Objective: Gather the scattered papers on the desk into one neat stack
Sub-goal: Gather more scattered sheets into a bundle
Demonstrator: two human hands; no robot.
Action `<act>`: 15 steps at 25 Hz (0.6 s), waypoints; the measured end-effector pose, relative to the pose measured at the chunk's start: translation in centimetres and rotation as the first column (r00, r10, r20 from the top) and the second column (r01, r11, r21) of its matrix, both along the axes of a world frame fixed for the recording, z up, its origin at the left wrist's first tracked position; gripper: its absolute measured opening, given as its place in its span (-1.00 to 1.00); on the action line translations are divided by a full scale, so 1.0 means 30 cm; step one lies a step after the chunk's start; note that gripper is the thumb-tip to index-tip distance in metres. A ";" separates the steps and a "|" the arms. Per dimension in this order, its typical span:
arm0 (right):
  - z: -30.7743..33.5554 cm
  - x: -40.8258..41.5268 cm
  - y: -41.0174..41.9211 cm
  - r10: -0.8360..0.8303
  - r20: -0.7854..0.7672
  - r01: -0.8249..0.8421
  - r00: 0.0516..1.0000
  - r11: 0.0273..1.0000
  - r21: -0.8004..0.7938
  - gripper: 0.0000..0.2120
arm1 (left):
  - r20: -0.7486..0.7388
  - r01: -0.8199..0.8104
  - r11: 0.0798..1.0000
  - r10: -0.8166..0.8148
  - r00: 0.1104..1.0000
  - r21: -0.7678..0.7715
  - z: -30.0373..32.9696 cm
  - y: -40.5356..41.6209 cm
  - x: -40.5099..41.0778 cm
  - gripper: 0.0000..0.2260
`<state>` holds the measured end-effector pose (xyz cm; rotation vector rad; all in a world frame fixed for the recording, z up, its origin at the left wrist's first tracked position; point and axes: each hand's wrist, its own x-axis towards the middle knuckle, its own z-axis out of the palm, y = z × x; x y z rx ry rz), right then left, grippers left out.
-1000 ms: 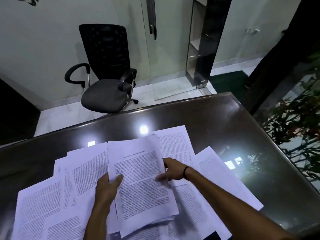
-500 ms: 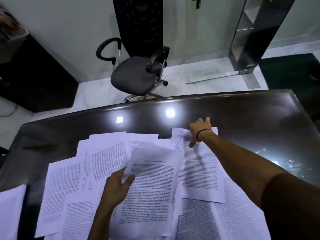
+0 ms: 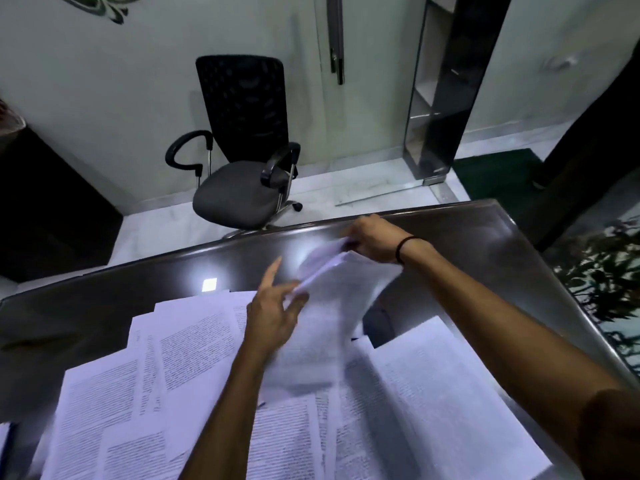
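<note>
No legible text anywhere in view.

The scattered papers (image 3: 194,344) lying on the desk (image 3: 485,244) carry blocks of dense printed lines, too small and blurred to read. The lifted sheets (image 3: 332,306) above them are motion-blurred. No brand, label, number or sign can be read.

Loose papers (image 3: 194,348) lie overlapping on the desk (image 3: 485,244), covering its near part. Above them, toward the desk's far edge, the right hand (image 3: 372,239) holds lifted sheets (image 3: 332,306), the left hand (image 3: 273,313) at their left side. Behind the desk stands a chair (image 3: 242,161)
</note>
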<state>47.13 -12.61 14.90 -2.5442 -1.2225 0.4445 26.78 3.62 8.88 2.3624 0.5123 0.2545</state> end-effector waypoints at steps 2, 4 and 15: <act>0.133 -0.040 -0.039 0.042 0.000 -0.041 0.999 0.995 0.095 -0.80 | 0.152 -0.035 0.995 0.049 0.987 -0.091 0.072 0.006 0.028 -0.87; 0.231 -0.061 -0.082 -0.060 -0.095 0.090 0.994 0.928 0.360 -0.78 | 0.248 -0.099 0.966 0.159 0.956 -0.237 0.149 0.017 0.016 -0.85; -0.184 -0.485 -0.127 0.177 -0.892 0.674 0.417 0.598 0.434 -0.88 | -0.061 -0.323 0.570 0.429 0.901 -0.756 0.104 0.046 -0.363 -0.51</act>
